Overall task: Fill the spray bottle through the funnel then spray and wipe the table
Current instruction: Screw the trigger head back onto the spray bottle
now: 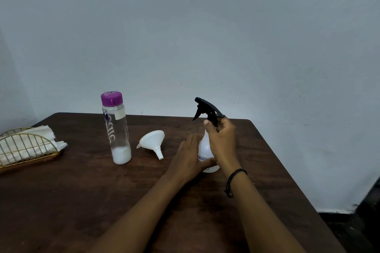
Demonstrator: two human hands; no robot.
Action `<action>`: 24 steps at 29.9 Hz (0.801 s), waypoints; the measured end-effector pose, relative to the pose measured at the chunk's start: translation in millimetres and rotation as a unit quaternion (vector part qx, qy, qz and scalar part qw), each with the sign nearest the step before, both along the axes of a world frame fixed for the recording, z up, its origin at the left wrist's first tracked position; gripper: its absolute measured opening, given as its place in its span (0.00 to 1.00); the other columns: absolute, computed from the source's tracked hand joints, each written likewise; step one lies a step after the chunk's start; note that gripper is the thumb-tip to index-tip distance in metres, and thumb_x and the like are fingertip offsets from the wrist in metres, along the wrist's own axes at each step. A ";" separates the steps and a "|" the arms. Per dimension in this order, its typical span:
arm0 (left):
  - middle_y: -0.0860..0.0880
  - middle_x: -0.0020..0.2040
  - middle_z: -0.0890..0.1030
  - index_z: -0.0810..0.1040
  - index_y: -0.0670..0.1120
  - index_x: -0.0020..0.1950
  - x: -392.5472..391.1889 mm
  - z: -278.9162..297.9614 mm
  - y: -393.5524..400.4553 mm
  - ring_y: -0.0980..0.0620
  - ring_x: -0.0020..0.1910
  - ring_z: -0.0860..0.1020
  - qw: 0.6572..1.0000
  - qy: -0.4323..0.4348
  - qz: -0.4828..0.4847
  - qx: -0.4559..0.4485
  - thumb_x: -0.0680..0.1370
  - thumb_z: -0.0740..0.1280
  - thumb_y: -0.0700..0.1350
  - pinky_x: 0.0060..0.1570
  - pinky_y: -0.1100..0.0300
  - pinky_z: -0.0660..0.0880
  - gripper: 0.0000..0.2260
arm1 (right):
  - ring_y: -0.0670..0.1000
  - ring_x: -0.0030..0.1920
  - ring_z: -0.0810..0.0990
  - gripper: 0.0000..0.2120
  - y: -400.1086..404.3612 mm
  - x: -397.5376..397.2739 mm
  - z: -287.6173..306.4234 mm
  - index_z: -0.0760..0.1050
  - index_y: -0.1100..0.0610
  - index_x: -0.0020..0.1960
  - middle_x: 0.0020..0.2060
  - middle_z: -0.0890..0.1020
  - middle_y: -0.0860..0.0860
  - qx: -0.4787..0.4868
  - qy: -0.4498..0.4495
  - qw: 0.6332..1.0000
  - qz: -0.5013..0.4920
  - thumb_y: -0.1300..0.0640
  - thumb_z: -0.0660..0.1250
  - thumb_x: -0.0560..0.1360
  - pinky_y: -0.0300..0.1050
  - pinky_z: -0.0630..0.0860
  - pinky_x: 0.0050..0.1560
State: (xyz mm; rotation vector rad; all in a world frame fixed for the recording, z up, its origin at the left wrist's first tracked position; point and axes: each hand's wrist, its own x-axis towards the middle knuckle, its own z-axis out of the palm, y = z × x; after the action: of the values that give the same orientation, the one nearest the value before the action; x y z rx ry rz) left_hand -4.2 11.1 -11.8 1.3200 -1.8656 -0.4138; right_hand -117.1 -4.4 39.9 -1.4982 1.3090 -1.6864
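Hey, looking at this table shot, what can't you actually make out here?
- Spray bottle: head view, its fill level and label are covered by the left hand and right hand.
- Napkin holder: cut off by the left edge.
- Water bottle: lettering unreadable.

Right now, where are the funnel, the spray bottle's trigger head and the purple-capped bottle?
funnel (152, 141): head view, cone wall.
trigger head (206, 107): head view, black top.
purple-capped bottle (117, 129): head view, clear body.
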 end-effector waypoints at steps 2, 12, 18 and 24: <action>0.54 0.57 0.73 0.69 0.52 0.65 0.8 -0.5 -0.2 0.54 0.56 0.72 1.000 -0.004 0.002 0.000 0.67 0.71 0.66 0.53 0.53 0.75 0.31 | 0.47 0.46 0.83 0.06 1.6 -1.1 -0.4 0.76 0.48 0.48 0.43 0.84 0.48 -0.002 -0.003 1.000 0.004 0.53 0.72 0.75 0.41 0.78 0.45; 0.54 0.55 0.72 0.70 0.51 0.61 3.4 -0.1 -2.3 0.52 0.54 0.73 1.000 0.002 -0.020 -0.020 0.73 0.72 0.53 0.50 0.55 0.73 0.20 | 0.40 0.46 0.76 0.13 -0.7 21.5 -10.7 0.77 0.54 0.56 0.51 0.73 0.47 -0.047 -0.005 0.997 -0.066 0.54 0.74 0.74 0.30 0.70 0.45; 0.54 0.53 0.70 0.70 0.49 0.60 2.2 -2.9 -2.1 0.52 0.53 0.72 1.000 0.005 -0.009 -0.021 0.70 0.74 0.56 0.45 0.57 0.70 0.24 | 0.48 0.44 0.80 0.04 1.4 13.2 -12.9 0.76 0.51 0.48 0.44 0.78 0.44 -0.060 -0.020 0.996 -0.065 0.53 0.70 0.75 0.41 0.74 0.43; 0.52 0.57 0.71 0.70 0.48 0.65 2.5 -2.1 -3.0 0.50 0.58 0.72 1.000 -0.004 -0.011 -0.012 0.71 0.72 0.57 0.52 0.55 0.72 0.26 | 0.46 0.42 0.81 0.15 2.4 15.7 -11.9 0.71 0.50 0.47 0.41 0.81 0.45 -0.042 -0.025 0.994 -0.093 0.48 0.76 0.71 0.45 0.78 0.41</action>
State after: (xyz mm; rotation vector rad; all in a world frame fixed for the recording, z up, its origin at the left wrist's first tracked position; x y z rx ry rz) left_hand -1.8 8.1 -13.9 1.2874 -1.8881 -0.3963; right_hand -101.5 -2.1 28.0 -1.4069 1.4039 -1.9049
